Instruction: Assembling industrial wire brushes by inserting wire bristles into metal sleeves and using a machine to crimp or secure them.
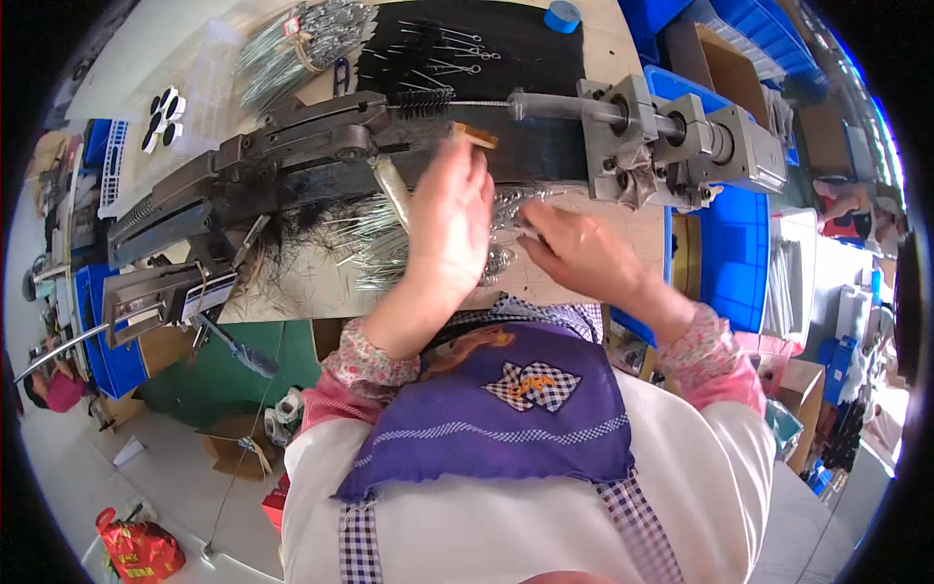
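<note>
Left hand [449,219] pinches a small tan wooden block [474,135]; right hand [574,251] grips thin shiny wire stems [389,243].

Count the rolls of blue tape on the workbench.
1. The blue tape roll lies at the far edge of the bench, beyond the black mat and above the metal machine. Others may be hidden by clutter.

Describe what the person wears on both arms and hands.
Both hands are bare: no gloves on the left hand or right hand. Each forearm ends in a pink floral-print sleeve cuff, gathered at the wrist, worn over white upper sleeves. No rings or watch can be made out.
</note>
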Available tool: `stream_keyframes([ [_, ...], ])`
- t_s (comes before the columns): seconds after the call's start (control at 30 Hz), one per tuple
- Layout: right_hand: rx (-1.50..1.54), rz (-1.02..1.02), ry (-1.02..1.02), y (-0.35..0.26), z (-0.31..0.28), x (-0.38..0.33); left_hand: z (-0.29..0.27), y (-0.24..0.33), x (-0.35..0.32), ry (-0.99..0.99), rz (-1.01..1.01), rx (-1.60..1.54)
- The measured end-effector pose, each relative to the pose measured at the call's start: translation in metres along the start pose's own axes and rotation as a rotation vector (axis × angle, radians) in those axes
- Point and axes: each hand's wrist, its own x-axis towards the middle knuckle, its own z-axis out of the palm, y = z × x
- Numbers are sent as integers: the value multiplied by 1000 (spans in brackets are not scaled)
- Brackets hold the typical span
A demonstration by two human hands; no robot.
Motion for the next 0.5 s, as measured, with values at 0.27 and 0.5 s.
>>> stream_keyframes([
  [0.27, 166, -12, 82, 18, 34, 2, -120, 69, -92, -151, 879, 1542],
  [0.5, 336, 146, 154, 24, -5, -30, -270, 167, -157, 1380, 371, 1844],
])
